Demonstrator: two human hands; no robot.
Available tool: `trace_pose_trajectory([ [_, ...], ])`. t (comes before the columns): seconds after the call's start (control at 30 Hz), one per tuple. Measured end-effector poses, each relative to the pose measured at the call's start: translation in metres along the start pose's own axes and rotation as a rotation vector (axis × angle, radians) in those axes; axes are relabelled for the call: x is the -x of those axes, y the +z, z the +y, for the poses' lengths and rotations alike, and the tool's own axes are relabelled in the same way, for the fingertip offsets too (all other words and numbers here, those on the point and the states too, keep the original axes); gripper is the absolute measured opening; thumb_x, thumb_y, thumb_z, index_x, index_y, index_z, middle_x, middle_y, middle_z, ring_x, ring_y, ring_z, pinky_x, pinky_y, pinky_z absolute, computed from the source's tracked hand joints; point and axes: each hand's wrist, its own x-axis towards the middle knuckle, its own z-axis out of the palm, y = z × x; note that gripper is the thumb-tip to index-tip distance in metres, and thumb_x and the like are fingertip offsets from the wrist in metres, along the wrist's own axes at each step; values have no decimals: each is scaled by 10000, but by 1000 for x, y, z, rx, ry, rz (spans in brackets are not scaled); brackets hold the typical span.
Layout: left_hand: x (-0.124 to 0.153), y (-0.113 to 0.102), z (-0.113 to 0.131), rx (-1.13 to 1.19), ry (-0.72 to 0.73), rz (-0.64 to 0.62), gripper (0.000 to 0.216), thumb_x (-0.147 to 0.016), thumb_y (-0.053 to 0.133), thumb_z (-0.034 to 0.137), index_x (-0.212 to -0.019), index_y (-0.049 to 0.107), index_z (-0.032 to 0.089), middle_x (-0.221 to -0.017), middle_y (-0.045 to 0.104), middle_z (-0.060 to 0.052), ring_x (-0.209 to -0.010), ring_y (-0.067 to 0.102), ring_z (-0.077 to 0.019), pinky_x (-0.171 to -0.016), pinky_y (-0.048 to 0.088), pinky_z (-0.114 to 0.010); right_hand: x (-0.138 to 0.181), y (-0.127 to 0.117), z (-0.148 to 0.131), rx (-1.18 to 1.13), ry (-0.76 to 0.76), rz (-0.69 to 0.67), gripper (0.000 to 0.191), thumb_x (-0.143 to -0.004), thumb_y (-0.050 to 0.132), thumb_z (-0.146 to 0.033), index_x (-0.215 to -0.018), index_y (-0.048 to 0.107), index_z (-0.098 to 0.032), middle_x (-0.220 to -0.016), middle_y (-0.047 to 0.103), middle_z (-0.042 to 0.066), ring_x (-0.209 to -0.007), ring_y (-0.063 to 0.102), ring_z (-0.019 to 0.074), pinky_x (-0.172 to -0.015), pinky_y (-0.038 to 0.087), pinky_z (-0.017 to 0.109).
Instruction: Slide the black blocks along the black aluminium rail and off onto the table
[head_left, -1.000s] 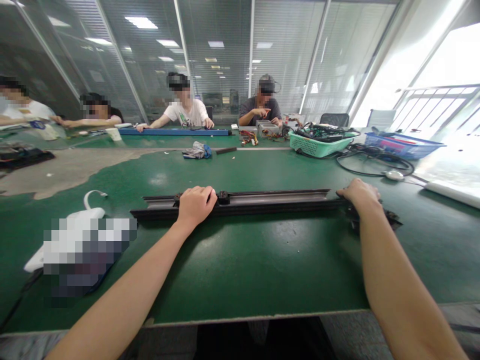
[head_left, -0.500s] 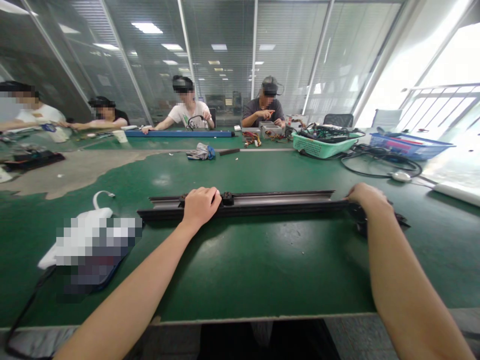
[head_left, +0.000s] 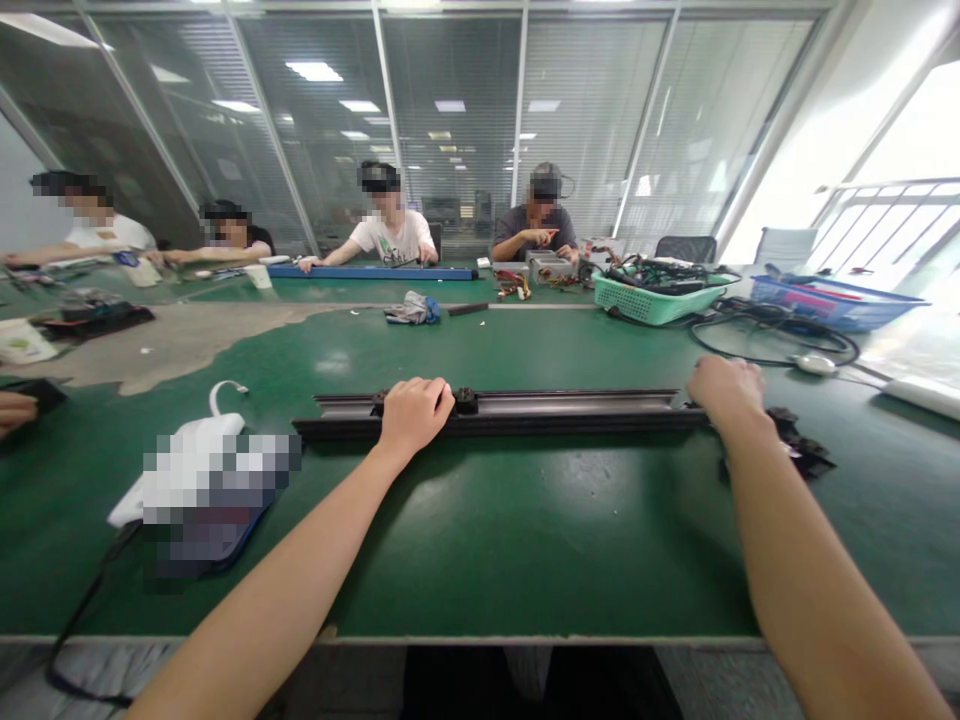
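A long dark metal rail (head_left: 562, 410) lies crosswise on the green table (head_left: 487, 540) in front of me. My left hand (head_left: 412, 412) is curled over the rail left of its middle, beside a small black block (head_left: 466, 400) on the rail. My right hand (head_left: 726, 392) is closed over the rail's right end. Some small black parts (head_left: 804, 448) lie on the table just right of that hand.
A white device with a cable (head_left: 202, 470) lies at the left. A green basket of cables (head_left: 652, 290), a blue basket (head_left: 832, 298) and a looped black cable (head_left: 780, 345) stand at the back right. Several people sit along the far side; another person's hand (head_left: 13, 410) shows at the left edge.
Both hands stay on the rail. The view has drifted so everything sits a little further right, and another person's hand now shows at the left edge.
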Motion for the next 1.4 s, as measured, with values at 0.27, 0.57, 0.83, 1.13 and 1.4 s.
trace_pose_trajectory([
  [0.27, 1, 1, -1, 4, 8, 3, 370, -1010, 358, 312, -841, 666, 198, -829, 721, -97, -803, 646, -244, -727, 383, -370, 72, -43, -130, -445, -768, 99, 347, -1029, 351, -271, -1115, 657, -130, -1034, 665, 164, -1010, 568, 283, -907, 406, 390],
  [0.57, 1, 0, -1, -18, 38, 5, 374, -1014, 344, 318, -862, 662, 193, -842, 721, -111, -824, 653, -253, -739, 397, -373, 125, -70, -222, -625, -960, -16, 454, -1026, 426, -410, -1380, 515, -138, -1149, 639, 159, -1103, 547, 285, -966, 407, 402],
  [0.83, 1, 3, -4, -7, 43, -3, 357, -1009, 349, 318, -860, 650, 199, -841, 713, -110, -837, 648, -252, -735, 394, -371, 122, -72, -248, -677, -900, -81, 254, -966, 491, -306, -1121, 625, -157, -1043, 660, 123, -1030, 565, 251, -938, 403, 358],
  [1.13, 1, 3, -4, -23, 46, 1, 359, -1011, 349, 316, -861, 653, 198, -837, 711, -106, -835, 649, -259, -729, 391, -379, 123, -72, -247, -705, -882, -111, 245, -964, 506, -296, -1103, 631, -138, -1065, 659, 133, -1042, 563, 250, -944, 405, 353],
  [1.4, 1, 1, -2, -3, 38, -13, 362, -1008, 352, 321, -872, 663, 196, -847, 717, -115, -839, 650, -260, -744, 400, -381, 120, -71, -248, -700, -873, -137, 239, -955, 529, -298, -1095, 642, -141, -1055, 659, 129, -1034, 567, 244, -944, 406, 347],
])
